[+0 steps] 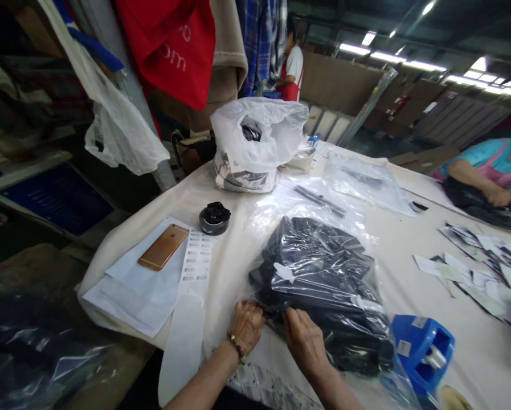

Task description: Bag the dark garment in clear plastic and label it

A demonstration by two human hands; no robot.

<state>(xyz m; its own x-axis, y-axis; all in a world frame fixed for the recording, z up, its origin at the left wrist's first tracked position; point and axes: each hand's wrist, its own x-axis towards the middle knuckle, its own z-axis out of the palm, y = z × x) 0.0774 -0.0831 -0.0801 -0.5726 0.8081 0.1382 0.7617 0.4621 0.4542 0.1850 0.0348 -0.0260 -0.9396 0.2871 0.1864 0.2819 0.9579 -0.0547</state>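
left hand (pixel 247 324) pinching bagged dark garment (pixel 319 279) edge | right hand (pixel 303 337) likewise | blue tape dispenser (pixel 424 350) beside

A clear plastic bag (pixel 323 285) holding a folded dark garment (pixel 319 273) lies flat on the pale table, glossy and creased, its contents stacked in layers. A small white tag shows through the film on the upper fold. The bag's near edge lies at the table's front, its loose mouth stretching away.

Bright ceiling strip lights (pixel 392 57), plastic glare, dim left side — edges warped
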